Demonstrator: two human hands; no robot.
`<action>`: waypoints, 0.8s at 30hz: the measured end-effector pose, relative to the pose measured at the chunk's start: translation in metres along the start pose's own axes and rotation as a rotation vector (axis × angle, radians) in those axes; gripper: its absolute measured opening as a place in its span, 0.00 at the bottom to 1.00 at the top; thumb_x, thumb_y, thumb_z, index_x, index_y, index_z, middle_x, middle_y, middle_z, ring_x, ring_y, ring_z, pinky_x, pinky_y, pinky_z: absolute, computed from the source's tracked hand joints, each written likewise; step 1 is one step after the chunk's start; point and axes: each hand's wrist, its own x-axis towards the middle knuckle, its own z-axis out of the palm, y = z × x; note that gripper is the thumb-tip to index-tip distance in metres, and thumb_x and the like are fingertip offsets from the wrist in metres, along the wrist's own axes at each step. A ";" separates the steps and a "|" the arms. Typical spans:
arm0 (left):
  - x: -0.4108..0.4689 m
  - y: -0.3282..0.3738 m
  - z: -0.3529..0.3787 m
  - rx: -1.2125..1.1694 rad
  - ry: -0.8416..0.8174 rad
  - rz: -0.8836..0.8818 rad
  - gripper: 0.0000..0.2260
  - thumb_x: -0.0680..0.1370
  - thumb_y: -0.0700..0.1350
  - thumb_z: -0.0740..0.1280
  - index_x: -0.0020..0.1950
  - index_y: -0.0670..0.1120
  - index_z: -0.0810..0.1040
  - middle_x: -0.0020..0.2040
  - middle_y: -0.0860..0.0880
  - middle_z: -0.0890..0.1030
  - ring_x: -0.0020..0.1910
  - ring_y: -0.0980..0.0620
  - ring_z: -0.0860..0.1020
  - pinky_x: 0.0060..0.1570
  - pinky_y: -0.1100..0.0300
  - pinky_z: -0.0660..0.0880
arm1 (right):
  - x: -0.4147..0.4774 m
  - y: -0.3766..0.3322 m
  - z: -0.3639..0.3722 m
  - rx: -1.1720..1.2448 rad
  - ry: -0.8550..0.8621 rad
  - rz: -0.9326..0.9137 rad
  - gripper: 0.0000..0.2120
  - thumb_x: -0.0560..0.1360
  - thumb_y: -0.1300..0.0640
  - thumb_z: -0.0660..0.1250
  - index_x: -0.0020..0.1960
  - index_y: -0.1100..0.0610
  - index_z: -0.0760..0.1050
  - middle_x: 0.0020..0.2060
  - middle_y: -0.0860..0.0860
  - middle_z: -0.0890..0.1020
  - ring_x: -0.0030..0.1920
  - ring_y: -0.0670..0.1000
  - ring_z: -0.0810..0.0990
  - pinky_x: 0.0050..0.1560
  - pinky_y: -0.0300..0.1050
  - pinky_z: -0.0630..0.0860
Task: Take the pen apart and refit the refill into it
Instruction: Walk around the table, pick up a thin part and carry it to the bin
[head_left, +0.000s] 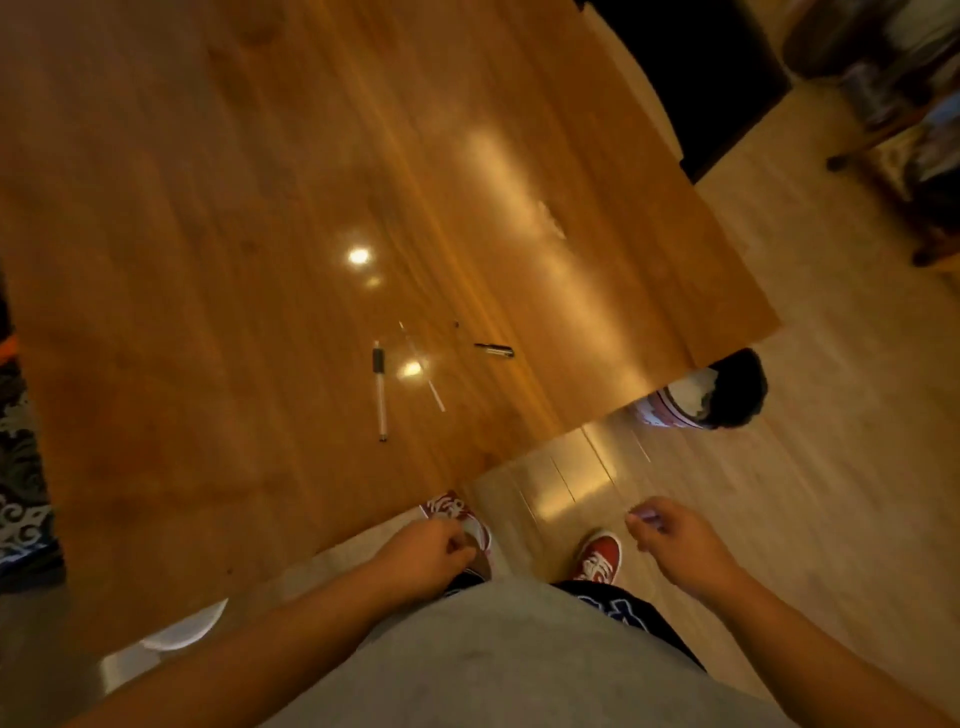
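The pen lies in pieces on the wooden table (208, 260). Its clear barrel with a black grip (380, 388) points toward the near edge. To the right of it lies the thin refill (422, 366), and further right the dark cap piece (494, 349). A tiny dark part (456, 324) sits just beyond them. My left hand (426, 556) and my right hand (675, 540) hang below the table edge, over the floor, fingers loosely curled, with nothing seen in them. Both are well short of the pen parts.
The table's near edge runs diagonally in front of me, its corner at the right (774, 327). Red shoes (600, 556) stand on the pale floor below. A dark and white object (711, 395) sits under the table corner. Chair legs (883, 140) stand at far right.
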 end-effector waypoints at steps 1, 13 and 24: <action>0.005 0.003 0.008 0.024 -0.010 -0.039 0.08 0.78 0.53 0.63 0.40 0.53 0.74 0.41 0.49 0.79 0.40 0.51 0.77 0.39 0.57 0.71 | -0.007 0.022 -0.001 0.036 -0.027 0.063 0.06 0.78 0.55 0.66 0.50 0.56 0.79 0.47 0.55 0.83 0.43 0.51 0.82 0.37 0.39 0.72; 0.037 0.126 0.142 0.086 0.020 -0.165 0.05 0.78 0.49 0.62 0.43 0.53 0.74 0.47 0.47 0.80 0.44 0.51 0.78 0.44 0.58 0.74 | -0.124 0.308 -0.045 0.361 0.030 0.499 0.12 0.79 0.54 0.65 0.41 0.61 0.77 0.38 0.58 0.82 0.32 0.54 0.77 0.34 0.44 0.71; 0.079 0.269 0.210 0.321 0.040 -0.022 0.08 0.78 0.47 0.64 0.46 0.45 0.80 0.41 0.46 0.80 0.40 0.51 0.77 0.43 0.53 0.73 | -0.163 0.413 -0.100 0.629 0.164 0.620 0.11 0.78 0.55 0.66 0.43 0.62 0.78 0.39 0.58 0.83 0.31 0.53 0.78 0.30 0.43 0.71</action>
